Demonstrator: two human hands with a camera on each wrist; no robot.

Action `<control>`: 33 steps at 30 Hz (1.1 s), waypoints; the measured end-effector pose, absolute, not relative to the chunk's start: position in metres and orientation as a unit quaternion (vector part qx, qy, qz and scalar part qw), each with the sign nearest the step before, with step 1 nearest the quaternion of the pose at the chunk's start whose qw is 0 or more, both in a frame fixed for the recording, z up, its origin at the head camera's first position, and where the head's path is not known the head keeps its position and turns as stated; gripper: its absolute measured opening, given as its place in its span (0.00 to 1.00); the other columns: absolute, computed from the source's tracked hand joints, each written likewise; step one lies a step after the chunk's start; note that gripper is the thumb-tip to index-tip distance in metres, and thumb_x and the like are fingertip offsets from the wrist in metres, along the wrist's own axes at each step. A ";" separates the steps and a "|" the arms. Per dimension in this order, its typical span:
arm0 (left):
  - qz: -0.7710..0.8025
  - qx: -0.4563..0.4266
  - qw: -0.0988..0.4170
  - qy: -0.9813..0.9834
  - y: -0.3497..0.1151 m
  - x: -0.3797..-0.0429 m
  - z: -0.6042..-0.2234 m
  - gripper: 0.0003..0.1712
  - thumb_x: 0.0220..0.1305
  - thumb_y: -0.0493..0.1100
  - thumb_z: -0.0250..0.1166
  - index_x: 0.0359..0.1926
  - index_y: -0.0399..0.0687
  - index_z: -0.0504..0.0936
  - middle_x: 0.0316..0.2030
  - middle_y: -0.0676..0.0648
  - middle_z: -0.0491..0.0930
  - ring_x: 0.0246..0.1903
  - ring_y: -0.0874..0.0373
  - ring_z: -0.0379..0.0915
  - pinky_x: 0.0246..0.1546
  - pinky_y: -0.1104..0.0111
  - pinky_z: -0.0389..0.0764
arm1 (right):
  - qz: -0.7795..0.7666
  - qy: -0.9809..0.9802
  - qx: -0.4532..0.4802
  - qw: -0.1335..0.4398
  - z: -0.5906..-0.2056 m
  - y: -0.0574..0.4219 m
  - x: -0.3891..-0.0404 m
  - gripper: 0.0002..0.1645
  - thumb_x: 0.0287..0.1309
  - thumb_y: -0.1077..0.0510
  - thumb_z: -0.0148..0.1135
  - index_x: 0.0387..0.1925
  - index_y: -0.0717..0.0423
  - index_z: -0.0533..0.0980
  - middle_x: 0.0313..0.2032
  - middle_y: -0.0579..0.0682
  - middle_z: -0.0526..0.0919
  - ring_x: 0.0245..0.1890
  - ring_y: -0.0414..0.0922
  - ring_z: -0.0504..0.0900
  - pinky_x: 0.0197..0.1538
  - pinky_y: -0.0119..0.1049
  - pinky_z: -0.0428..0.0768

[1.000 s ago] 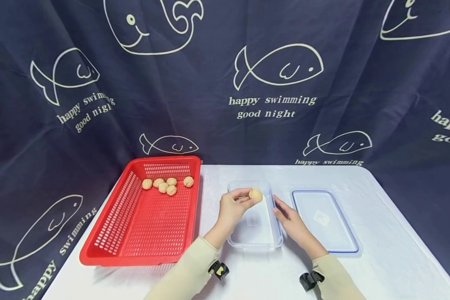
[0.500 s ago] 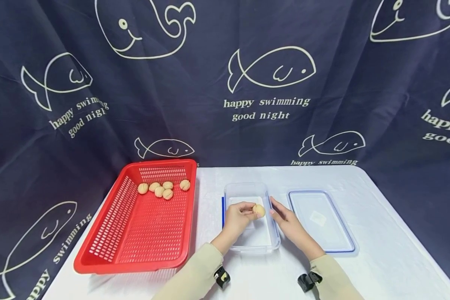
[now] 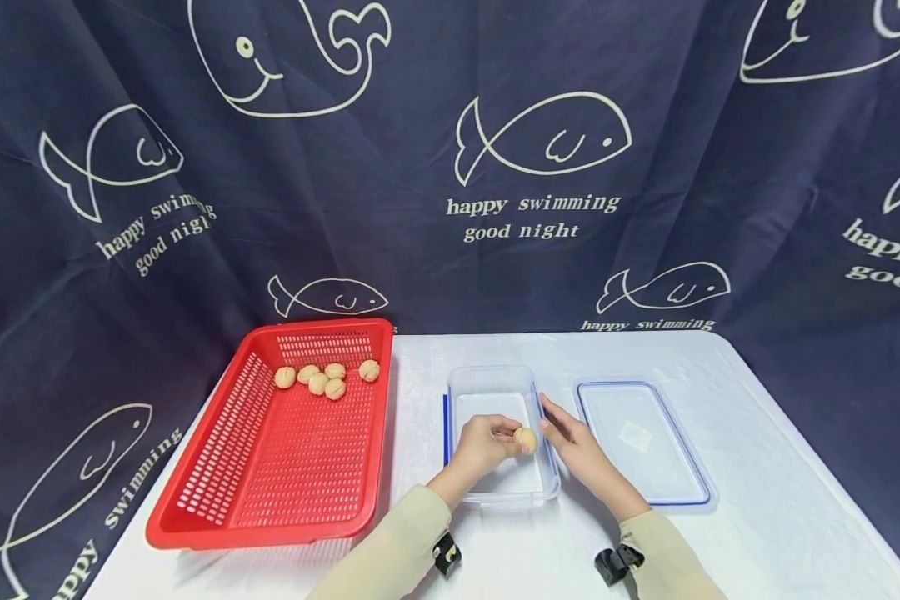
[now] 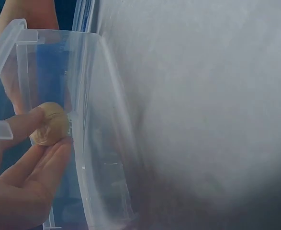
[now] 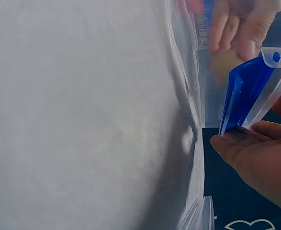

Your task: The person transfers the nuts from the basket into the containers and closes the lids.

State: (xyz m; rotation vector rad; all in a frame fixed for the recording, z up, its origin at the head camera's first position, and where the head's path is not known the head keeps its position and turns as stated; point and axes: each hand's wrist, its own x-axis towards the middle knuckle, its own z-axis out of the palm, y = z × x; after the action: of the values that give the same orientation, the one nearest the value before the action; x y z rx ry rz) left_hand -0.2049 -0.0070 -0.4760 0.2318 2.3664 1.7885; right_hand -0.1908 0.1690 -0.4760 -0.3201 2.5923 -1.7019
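Observation:
A pale, round walnut (image 3: pixel 525 440) is pinched between the thumb and fingers of my left hand (image 3: pixel 487 442), low inside a clear plastic food container (image 3: pixel 487 377). The left wrist view shows the walnut (image 4: pixel 51 123) seen through the container's wall. My right hand (image 3: pixel 581 446) lies against the container's right side, its fingers fairly straight. In the right wrist view the fingertips of that right hand (image 5: pixel 260 153) touch the lower end of a blue side latch (image 5: pixel 245 93). Several more walnuts (image 3: pixel 335 389) lie at the far end of a red perforated basket (image 3: pixel 270 530) to the left.
The container's lid (image 3: pixel 637 433), clear with a blue seal, lies flat to the right on the white-covered table (image 3: pixel 780 500). A dark blue curtain (image 3: pixel 450 283) with fish prints hangs behind the table. The red basket's raised rim stands left of the left forearm.
My left hand has lowered the walnut into the container, moving nearer and slightly right. The right hand has stayed beside the container. The whole head view shifted slightly early on.

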 end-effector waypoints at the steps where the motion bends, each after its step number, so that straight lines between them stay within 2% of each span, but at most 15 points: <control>1: 0.597 0.078 0.086 0.794 -0.007 -0.205 -0.477 0.14 0.45 0.28 0.74 0.37 0.33 0.85 0.30 0.43 0.85 0.30 0.56 0.83 0.31 0.73 0.82 | -0.547 0.831 -0.103 0.013 -0.476 0.169 -0.191 0.30 0.72 0.59 0.48 0.70 0.66 0.57 0.69 0.65 0.59 0.68 0.59 0.58 0.68 0.45 0.58; 13: 0.547 0.105 0.110 0.823 -0.005 -0.202 -0.480 0.15 0.41 0.29 0.77 0.34 0.35 0.85 0.26 0.46 0.85 0.26 0.61 0.81 0.28 0.76 0.79 | -0.541 0.835 -0.101 0.005 -0.480 0.169 -0.191 0.30 0.71 0.58 0.49 0.69 0.67 0.58 0.67 0.66 0.60 0.67 0.61 0.59 0.67 0.47 0.59; 20: 0.532 0.122 0.108 0.831 -0.004 -0.202 -0.480 0.15 0.41 0.30 0.77 0.35 0.34 0.85 0.28 0.45 0.86 0.28 0.60 0.82 0.30 0.77 0.80 | -0.536 0.838 -0.104 0.001 -0.479 0.169 -0.191 0.30 0.72 0.57 0.48 0.69 0.67 0.58 0.67 0.67 0.61 0.67 0.62 0.60 0.67 0.49 0.60; 28: 0.532 0.119 0.116 0.831 -0.004 -0.202 -0.480 0.19 0.44 0.30 0.76 0.41 0.32 0.84 0.32 0.43 0.86 0.33 0.59 0.84 0.34 0.76 0.81 | -0.548 0.831 -0.091 0.014 -0.481 0.169 -0.192 0.30 0.71 0.59 0.49 0.70 0.65 0.57 0.68 0.65 0.59 0.68 0.60 0.59 0.68 0.47 0.59; 33: 0.528 0.128 0.099 0.833 -0.004 -0.202 -0.479 0.21 0.44 0.30 0.76 0.42 0.30 0.83 0.34 0.41 0.86 0.34 0.56 0.84 0.35 0.76 0.81 | -0.552 0.829 -0.092 0.012 -0.481 0.169 -0.192 0.31 0.71 0.59 0.49 0.70 0.65 0.57 0.68 0.65 0.59 0.68 0.60 0.59 0.67 0.47 0.59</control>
State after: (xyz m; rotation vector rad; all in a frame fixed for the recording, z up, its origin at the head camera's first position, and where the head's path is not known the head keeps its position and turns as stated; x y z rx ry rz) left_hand -0.2025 -0.0043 -0.4793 0.3796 2.4655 1.5635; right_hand -0.1922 0.1688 -0.4808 -0.2857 2.5847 -1.7202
